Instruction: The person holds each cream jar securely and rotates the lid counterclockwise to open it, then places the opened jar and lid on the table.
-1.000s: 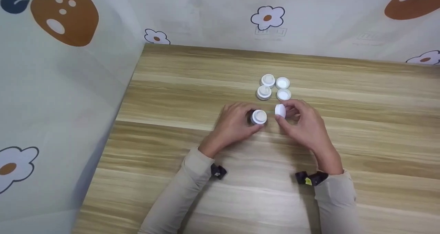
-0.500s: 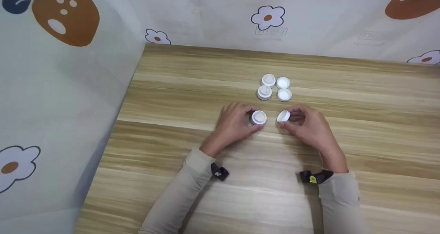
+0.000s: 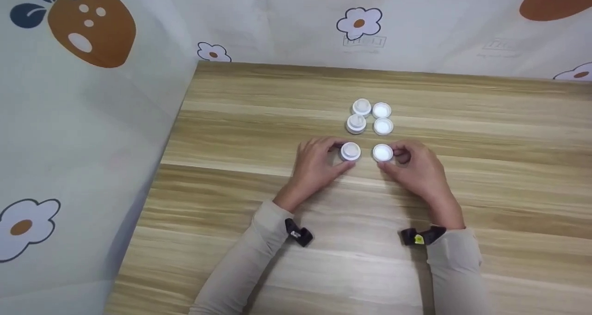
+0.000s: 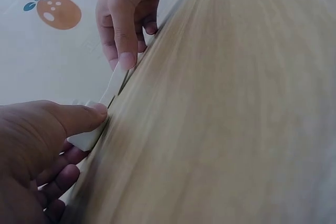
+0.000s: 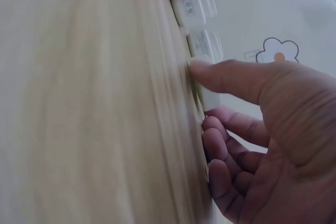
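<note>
Wooden table (image 3: pixel 286 268) walled by pale flower-print cloth (image 3: pixel 92 120). Nearest, two beige sleeves reaching in. Left hand (image 3: pixel 319 164) curled round a small white jar (image 3: pixel 350 151), thumb and fingers pinching its sides. Right hand (image 3: pixel 416 167) pinching a white lid (image 3: pixel 382 153) lying flat on the table, just right of that jar. Beyond the jar, close together: two more jars (image 3: pixel 358 116) and two more lids (image 3: pixel 382 119).

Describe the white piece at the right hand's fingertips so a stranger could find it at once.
On the pale wooden table, look below the square cluster of four small white plastic pieces to the pair nearest the person. The flat round white lid is the right one, pinched by the right hand; unlike the small white jar beside it, it has no raised neck.
</note>
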### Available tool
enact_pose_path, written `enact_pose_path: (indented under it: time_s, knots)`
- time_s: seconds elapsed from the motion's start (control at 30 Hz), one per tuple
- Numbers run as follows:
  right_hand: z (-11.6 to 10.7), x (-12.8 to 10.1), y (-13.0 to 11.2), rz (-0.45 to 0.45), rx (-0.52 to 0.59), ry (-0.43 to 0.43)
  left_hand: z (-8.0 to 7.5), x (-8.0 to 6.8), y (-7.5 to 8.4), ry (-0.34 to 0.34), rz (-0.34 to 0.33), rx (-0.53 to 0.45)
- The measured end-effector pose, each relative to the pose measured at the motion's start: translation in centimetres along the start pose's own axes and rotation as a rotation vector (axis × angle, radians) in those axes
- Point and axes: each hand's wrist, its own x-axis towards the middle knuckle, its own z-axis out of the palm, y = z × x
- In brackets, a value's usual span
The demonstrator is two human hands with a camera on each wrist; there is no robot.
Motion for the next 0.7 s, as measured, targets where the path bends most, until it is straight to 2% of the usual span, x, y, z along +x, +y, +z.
enact_pose_path:
  time_s: [0.13, 0.4, 0.7]
  knots:
    - [0.02, 0.09, 0.01, 0.009, -0.005, -0.001, 0.26, 0.06, -0.03, 0.020, 0.005, 0.003]
    - [-0.44, -0.05, -0.02, 0.024, -0.024, -0.009, 0.63, 0.20, 0.12, 0.019, 0.026, -0.018]
    - [0.03, 0.13, -0.09, 0.027, -0.020, -0.024, 0.39, 0.12, -0.18, 0.003, -0.004, 0.006]
